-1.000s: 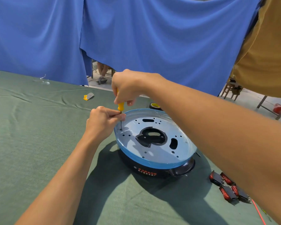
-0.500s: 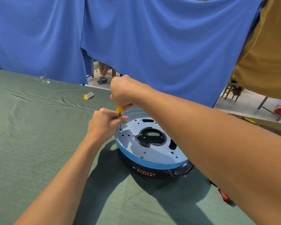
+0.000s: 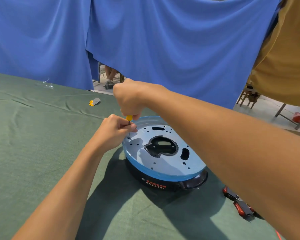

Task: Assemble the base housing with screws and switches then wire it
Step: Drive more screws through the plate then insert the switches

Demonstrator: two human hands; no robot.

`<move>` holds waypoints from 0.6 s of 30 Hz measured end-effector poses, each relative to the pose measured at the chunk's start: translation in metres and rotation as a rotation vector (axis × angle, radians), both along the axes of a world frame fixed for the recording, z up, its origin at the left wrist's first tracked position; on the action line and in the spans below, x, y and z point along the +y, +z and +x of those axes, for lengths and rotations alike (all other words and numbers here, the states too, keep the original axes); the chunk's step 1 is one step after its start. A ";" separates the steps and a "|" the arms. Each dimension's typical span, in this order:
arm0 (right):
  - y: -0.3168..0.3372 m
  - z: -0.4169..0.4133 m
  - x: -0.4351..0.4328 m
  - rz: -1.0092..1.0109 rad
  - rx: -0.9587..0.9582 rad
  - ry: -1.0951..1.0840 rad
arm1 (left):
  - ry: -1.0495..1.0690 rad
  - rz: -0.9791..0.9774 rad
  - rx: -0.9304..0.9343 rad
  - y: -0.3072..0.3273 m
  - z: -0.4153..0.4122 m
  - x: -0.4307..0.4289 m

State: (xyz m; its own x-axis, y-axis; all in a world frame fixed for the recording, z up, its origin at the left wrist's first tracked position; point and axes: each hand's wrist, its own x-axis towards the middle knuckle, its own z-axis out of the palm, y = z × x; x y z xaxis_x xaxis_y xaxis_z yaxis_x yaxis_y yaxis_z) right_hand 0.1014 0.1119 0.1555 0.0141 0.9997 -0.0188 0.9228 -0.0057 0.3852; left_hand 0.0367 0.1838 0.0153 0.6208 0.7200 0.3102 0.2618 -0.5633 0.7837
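Both hands on screwdriver point(image 3: 129, 120), tip on base housing point(image 3: 163, 153)

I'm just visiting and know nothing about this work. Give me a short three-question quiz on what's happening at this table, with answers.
1. True or false: the right hand grips the yellow-handled screwdriver from above.
2. What is the left hand doing? A) resting flat on the green cloth B) pinching the screwdriver's shaft near the tip C) lifting the housing
3. Where do the red and black switches lie relative to the round base housing?

Key:
1. True.
2. B; the tip stands at a hole near the left edge of the housing's blue-filmed plate.
3. On the green cloth to the housing's right, apart from it, partly hidden by the right forearm.
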 end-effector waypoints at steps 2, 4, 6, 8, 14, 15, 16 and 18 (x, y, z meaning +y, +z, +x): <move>0.000 -0.005 0.004 -0.001 -0.067 -0.001 | -0.041 -0.032 0.022 0.001 -0.002 0.003; -0.003 -0.009 0.012 -0.031 -0.086 -0.013 | -0.060 -0.065 0.013 0.001 -0.003 0.003; -0.006 -0.011 0.019 -0.057 -0.099 -0.057 | -0.011 -0.058 -0.062 0.001 -0.004 0.000; -0.006 -0.010 0.020 -0.056 -0.077 -0.138 | 0.050 -0.062 -0.131 0.001 -0.003 -0.004; -0.001 0.001 0.012 0.002 0.149 -0.155 | 0.101 -0.037 -0.075 0.001 0.001 -0.006; 0.000 0.005 0.010 0.016 0.190 -0.138 | 0.100 -0.029 -0.062 0.001 0.001 -0.006; 0.003 0.007 0.007 0.010 0.214 -0.114 | 0.098 -0.025 -0.054 0.001 0.001 -0.007; 0.007 0.011 0.004 -0.046 0.228 -0.073 | 0.085 -0.031 -0.051 0.002 0.000 -0.008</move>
